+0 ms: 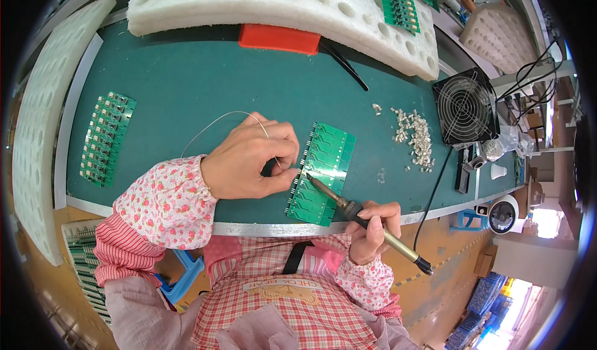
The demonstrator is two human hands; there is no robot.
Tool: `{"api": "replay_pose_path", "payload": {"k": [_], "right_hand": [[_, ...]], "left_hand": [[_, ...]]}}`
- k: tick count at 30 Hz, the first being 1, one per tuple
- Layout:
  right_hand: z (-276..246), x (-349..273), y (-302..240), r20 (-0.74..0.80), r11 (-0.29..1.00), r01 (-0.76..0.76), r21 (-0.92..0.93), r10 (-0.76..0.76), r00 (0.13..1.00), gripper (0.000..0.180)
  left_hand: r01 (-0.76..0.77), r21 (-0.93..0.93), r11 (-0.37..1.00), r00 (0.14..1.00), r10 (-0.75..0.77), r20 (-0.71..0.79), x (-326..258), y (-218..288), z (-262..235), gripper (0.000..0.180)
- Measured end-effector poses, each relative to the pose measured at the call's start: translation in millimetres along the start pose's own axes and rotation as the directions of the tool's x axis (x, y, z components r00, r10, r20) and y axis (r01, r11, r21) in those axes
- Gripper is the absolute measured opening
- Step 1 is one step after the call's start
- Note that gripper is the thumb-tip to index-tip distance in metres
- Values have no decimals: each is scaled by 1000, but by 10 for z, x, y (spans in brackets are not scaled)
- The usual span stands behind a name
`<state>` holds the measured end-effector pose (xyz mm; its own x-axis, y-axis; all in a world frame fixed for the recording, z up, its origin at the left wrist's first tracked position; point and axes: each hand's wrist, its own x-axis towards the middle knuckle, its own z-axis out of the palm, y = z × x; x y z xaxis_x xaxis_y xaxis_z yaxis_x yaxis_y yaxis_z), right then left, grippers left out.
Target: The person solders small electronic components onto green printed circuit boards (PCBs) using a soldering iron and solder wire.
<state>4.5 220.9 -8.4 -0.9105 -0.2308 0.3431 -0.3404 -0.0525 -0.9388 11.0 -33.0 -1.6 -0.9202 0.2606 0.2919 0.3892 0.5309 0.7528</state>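
A soldering iron point(348, 208) is gripped in my right hand point(375, 230), its tip touching a green circuit board panel point(322, 172) near the left edge. My left hand point(252, 157) is closed in a pinch on a thin solder wire point(208, 128), which loops up behind the fingers; its end comes close to the iron's tip. The panel lies flat on the green mat, slightly slanted, with a row of pins along its left side. Just where wire, tip and board meet is too small to make out.
Small whitish parts point(413, 137) lie heaped right of the panel, before a black fan point(466, 106). Another populated board point(107, 140) lies at the left. Along the back are white foam point(273, 8), a red box point(278, 39) and black tweezers point(344, 64). A cable point(436, 191) crosses the right side.
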Motion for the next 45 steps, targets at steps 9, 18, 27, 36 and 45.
{"api": "replay_pose_path", "payload": {"k": [9, 18, 27, 36, 45], "right_hand": [[-24, 15, 34, 59, 999, 37, 1, -37, 998, 17], [-15, 22, 9, 78, 1000, 9, -13, -8, 997, 16], [-32, 21, 19, 101, 998, 59, -31, -56, 993, 11], [-50, 8, 41, 90, 993, 81, -82, -74, 993, 13], [-26, 13, 13, 88, 999, 17, -44, -13, 996, 13]], "left_hand": [[0, 63, 998, 1000, 0, -10, 13, 5, 26, 28], [-2, 78, 997, 1000, 3, -10, 6, 6, 31, 27], [-20, 73, 997, 999, 21, -25, 17, 3, 24, 27], [-10, 74, 997, 1000, 11, -17, 20, 4, 17, 28], [-6, 90, 996, 1000, 7, -13, 24, 1, 30, 28]]}}
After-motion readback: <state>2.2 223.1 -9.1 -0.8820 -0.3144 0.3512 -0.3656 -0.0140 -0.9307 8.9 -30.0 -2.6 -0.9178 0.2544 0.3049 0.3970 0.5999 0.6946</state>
